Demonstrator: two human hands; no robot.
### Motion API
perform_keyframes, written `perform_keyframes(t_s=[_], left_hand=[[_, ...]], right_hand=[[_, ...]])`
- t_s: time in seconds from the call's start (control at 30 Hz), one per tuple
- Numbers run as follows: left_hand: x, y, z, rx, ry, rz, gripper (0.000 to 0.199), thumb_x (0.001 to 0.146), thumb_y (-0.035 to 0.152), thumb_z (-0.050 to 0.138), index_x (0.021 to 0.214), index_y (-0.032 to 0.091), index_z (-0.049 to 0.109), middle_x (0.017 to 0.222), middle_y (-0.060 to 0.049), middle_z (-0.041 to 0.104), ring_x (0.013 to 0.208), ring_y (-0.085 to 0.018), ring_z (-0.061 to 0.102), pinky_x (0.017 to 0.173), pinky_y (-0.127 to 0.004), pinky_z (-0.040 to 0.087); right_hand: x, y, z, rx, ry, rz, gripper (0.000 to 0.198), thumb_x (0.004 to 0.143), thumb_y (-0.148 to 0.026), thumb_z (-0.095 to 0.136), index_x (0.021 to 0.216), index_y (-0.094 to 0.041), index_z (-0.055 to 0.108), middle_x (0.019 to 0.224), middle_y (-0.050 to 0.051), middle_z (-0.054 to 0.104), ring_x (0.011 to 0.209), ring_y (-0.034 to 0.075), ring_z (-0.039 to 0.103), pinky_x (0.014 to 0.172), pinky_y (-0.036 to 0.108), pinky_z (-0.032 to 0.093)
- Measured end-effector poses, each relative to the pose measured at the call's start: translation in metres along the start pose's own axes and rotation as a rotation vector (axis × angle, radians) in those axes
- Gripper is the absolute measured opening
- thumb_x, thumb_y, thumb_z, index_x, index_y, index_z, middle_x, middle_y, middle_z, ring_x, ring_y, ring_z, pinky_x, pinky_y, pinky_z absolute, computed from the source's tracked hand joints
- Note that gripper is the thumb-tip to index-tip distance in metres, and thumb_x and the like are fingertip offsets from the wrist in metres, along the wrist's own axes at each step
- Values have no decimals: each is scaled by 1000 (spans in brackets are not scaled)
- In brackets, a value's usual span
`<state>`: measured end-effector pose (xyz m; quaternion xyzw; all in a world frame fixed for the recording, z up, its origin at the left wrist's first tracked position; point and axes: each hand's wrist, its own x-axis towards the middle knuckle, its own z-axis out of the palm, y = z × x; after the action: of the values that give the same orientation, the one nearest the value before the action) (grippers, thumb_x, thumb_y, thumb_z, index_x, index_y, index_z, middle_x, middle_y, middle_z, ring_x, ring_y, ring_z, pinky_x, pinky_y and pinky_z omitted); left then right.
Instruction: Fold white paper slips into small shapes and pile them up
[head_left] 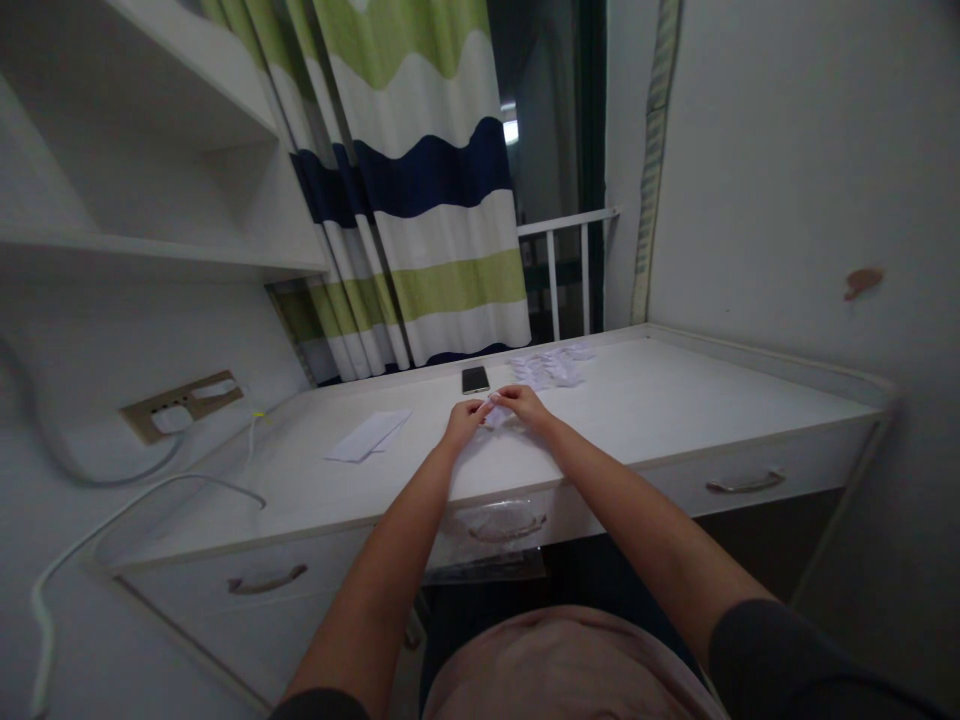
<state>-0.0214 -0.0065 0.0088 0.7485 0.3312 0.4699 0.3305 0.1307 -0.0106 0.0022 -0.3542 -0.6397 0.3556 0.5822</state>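
Note:
Between my two hands, just above the middle of the white desk, is a small piece of folded white paper. My left hand pinches its left side, and my right hand grips its upper right side. The fingertips of both hands nearly meet at the paper's top. Its exact folded shape is too small to make out. Beyond my right hand lies a group of several folded white paper pieces. Off to the left of my left hand rests a flat stack of white paper sheets.
A dark phone lies behind my hands. White cables run over the desk's left end from a wall socket. A shelf overhangs the left side. Drawers with handles line the desk front; a striped curtain hangs behind.

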Motion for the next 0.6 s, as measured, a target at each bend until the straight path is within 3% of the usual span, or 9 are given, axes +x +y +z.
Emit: perform_keyframes(t_s=[0.33,0.43,0.6], left_hand=[[1,-5,2,-125,-39,-100,40,57,53,66,56,13,61,51,1,54,49,-9,47,52,-22,39],[1,-6,3,-193,-44,-139,40,54,51,69,64,12,64,56,0,58,52,-9,50,54,-22,42],[2,-5,2,-173,-12,-137,34,56,45,69,59,12,61,50,0,55,48,-9,49,52,-23,42]], right_hand=[[-1,-3,-2,-54,13,-7,32,59,-45,65,58,-14,61,49,-3,50,49,8,40,48,22,30],[-2,-4,-2,14,41,20,33,58,-46,65,58,-14,58,50,-3,49,48,8,40,48,22,30],[-1,-4,0,23,59,24,34,56,-48,64,61,-15,57,55,-2,52,53,10,43,51,24,33]])
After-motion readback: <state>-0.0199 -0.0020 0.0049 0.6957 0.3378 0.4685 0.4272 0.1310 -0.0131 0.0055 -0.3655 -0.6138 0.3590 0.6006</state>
